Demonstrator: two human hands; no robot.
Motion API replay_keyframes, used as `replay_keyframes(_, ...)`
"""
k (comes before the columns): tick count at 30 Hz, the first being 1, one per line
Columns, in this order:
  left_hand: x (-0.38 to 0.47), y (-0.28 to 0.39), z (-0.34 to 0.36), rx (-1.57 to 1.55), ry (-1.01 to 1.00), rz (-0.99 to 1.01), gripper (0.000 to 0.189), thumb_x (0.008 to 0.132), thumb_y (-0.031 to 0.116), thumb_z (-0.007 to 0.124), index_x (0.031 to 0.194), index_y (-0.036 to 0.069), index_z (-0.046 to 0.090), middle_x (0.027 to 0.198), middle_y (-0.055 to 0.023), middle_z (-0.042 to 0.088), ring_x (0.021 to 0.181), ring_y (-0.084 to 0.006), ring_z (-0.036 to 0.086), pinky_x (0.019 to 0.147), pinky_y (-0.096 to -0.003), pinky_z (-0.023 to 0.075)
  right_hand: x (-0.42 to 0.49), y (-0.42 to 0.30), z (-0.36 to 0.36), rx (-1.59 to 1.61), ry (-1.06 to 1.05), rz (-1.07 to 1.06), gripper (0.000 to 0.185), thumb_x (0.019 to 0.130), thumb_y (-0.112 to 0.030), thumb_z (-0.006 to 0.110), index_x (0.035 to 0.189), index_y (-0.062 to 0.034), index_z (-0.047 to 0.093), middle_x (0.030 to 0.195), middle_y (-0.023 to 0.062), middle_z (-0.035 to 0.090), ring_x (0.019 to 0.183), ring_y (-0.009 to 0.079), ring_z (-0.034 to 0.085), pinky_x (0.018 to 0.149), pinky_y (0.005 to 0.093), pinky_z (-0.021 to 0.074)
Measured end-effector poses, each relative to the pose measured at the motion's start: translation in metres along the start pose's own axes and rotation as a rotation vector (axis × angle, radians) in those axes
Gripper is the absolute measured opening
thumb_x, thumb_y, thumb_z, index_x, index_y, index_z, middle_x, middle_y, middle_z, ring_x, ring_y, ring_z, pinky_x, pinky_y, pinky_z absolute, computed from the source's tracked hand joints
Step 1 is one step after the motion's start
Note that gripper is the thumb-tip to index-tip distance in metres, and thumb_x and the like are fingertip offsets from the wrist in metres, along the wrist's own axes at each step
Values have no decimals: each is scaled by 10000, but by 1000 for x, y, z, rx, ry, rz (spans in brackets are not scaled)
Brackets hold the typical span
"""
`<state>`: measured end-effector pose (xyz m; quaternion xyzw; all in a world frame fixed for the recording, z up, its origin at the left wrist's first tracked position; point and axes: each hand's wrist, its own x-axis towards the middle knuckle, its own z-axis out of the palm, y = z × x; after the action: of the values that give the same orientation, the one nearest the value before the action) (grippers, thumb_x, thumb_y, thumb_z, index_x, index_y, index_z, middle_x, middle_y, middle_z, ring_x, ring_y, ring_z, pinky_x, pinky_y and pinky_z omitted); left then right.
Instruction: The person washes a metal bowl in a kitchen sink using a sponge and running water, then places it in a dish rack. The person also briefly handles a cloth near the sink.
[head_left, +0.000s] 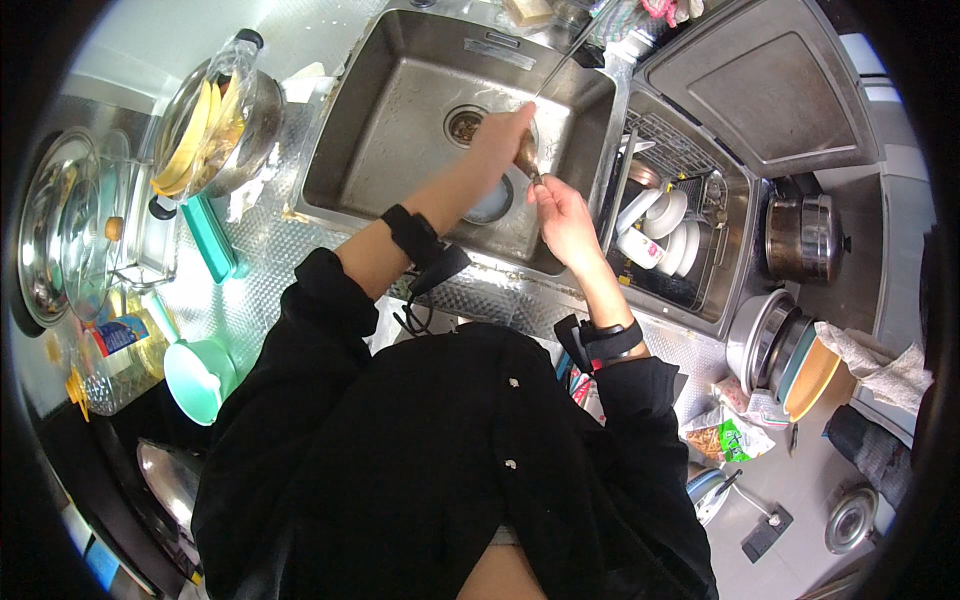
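Note:
Over the stainless steel sink (390, 112), both hands are on a brownish utensil (528, 155), possibly a spoon or ladle; its exact kind is partly hidden. My right hand (561, 217) grips its near, narrow end. My left hand (508, 139) lies over its far part, fingers bent around or against it and largely out of sight. A thin, straight faucet spout or water stream (562, 66) slants down towards my left hand. Under the forearm, a pale round bowl (491, 201) rests on the sink floor. The drain (463, 125) is left of my left hand.
Right of the sink, an open lidded compartment (739, 247) holds a wire rack and white dishes (666, 217). Bananas in a plastic bag (199, 142) lie on a pot at left. A green dipper (199, 381) and stacked bowls (757, 337) flank me.

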<state>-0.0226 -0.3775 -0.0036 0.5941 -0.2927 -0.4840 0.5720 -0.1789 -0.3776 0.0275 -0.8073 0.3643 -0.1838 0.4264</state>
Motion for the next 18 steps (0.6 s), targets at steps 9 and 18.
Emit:
replay_keyframes(9, -1, -20, 8, 543, -17, 80, 280, 798, 44, 513, 1072, -13, 517, 798, -163, 645, 742, -253, 646, 694, -323, 505, 7, 6, 9, -488, 31, 42, 177, 900, -162, 430, 932, -14, 522, 679, 202, 590, 654, 381, 588, 582, 462, 455)
replay_keyframes(18, -11, -4, 2, 740, -129, 133, 253, 838, 238, 525, 861, -6, 588, 661, -157, 622, 618, -264, 623, 592, -357, 479, 32, 27, 4, 983, -350, 726, 196, 934, -186, 412, 837, -36, 491, 539, -61, 321, 386, 40, 225, 347, 210, 158)
